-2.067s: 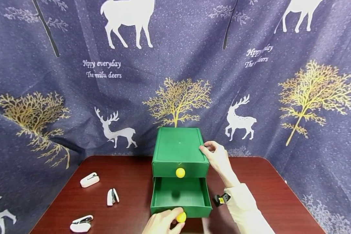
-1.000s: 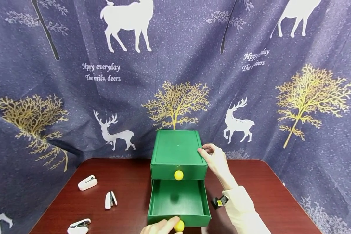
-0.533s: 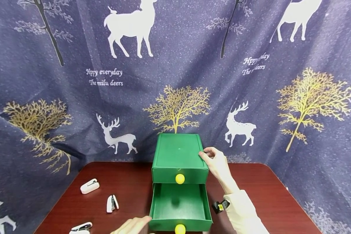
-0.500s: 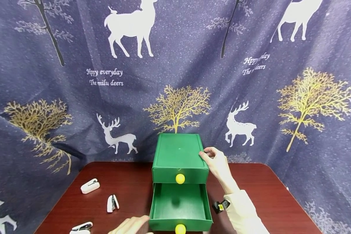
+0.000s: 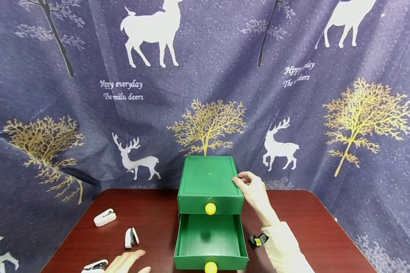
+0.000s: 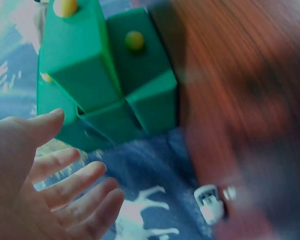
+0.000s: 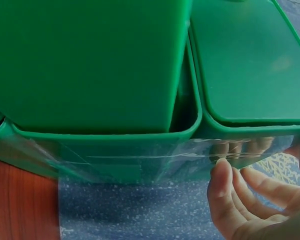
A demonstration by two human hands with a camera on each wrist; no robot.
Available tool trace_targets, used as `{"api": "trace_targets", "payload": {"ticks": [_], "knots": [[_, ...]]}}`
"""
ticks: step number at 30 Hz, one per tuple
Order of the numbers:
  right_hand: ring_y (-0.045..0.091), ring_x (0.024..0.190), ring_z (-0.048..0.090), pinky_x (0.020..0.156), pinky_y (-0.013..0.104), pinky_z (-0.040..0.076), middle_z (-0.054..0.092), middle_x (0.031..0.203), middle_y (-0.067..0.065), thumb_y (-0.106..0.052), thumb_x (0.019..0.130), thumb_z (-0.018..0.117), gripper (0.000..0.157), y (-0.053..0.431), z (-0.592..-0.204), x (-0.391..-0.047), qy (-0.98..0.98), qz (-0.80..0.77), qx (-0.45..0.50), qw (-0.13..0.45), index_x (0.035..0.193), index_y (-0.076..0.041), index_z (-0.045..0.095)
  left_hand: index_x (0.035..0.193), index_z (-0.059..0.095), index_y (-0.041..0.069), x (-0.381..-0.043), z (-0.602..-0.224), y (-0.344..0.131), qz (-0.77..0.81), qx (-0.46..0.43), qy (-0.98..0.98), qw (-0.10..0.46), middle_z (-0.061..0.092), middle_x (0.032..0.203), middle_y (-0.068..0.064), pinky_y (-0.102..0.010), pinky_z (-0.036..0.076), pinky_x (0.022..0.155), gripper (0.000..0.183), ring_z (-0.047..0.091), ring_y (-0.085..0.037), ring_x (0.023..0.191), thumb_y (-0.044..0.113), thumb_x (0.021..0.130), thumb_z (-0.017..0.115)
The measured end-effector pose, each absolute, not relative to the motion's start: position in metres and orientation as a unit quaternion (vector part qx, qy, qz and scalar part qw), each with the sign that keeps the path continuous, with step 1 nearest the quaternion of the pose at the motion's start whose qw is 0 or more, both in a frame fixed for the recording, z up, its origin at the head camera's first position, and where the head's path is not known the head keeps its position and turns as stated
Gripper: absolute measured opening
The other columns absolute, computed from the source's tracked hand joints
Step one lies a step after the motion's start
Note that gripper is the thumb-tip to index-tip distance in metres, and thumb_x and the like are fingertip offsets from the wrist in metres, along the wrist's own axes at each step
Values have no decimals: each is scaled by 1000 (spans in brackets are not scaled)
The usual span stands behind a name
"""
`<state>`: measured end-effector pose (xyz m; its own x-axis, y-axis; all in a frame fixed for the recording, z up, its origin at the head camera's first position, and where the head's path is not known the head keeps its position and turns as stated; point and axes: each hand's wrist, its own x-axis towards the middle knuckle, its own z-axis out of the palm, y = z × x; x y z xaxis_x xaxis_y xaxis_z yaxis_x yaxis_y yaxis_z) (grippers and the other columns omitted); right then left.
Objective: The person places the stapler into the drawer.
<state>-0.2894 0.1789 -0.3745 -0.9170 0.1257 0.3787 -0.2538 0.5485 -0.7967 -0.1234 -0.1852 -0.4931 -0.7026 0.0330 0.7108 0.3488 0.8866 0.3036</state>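
Note:
A green drawer cabinet (image 5: 210, 174) stands at the back middle of the table, with round yellow knobs. Its drawer (image 5: 205, 242) below the top one is pulled out, bare inside, and a yellow knob (image 5: 210, 267) sits on its front. My left hand (image 5: 124, 261) is off the cabinet, fingers spread and holding nothing, close to the white staplers. Of these, one stapler (image 5: 131, 238) lies just beyond the fingers and another stapler (image 5: 95, 265) is at their left. With fingertips at the cabinet's upper right edge, my right hand (image 5: 254, 189) touches its side, also in the right wrist view.
A third white stapler (image 5: 104, 218) lies farther back on the left. The dark red table (image 5: 294, 220) ends in front of a blue cloth (image 5: 205, 57) printed with deer and trees. In the left wrist view a closed lower drawer (image 6: 142, 55) shows beneath the pulled-out one.
The drawer has slid farther out. My left hand has let go of its yellow knob and moved left toward the staplers. The right hand stays at the cabinet's edge.

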Motion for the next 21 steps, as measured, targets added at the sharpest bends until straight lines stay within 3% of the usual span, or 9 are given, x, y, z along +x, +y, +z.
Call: {"api": "trace_targets", "payload": {"ticks": [7,14,21], "knots": [[18,79,66,72,34,48,69,84,2,-34,89,72,28,181,-373,-290,-856,473,36,206,105,-11,69,93,72,19,-131,-497,-206,-225,-70,-912,336,64,89,11,-35,52,67,41,63,-13,80,27,59,93],[19,79,66,71,35,48,69,85,3,-33,89,72,30,180,-373,-289,-854,479,37,198,106,-9,69,96,70,13,-137,-505,-237,-209,-84,-930,290,63,96,3,-47,48,74,43,61,-27,88,30,62,91],[19,77,64,70,34,48,68,84,3,-34,89,72,30,178,-373,-289,-854,481,37,193,107,-10,69,100,69,14,-140,-520,-268,-155,-100,-936,301,63,103,-10,-57,49,61,56,60,-39,95,39,56,91]]}}
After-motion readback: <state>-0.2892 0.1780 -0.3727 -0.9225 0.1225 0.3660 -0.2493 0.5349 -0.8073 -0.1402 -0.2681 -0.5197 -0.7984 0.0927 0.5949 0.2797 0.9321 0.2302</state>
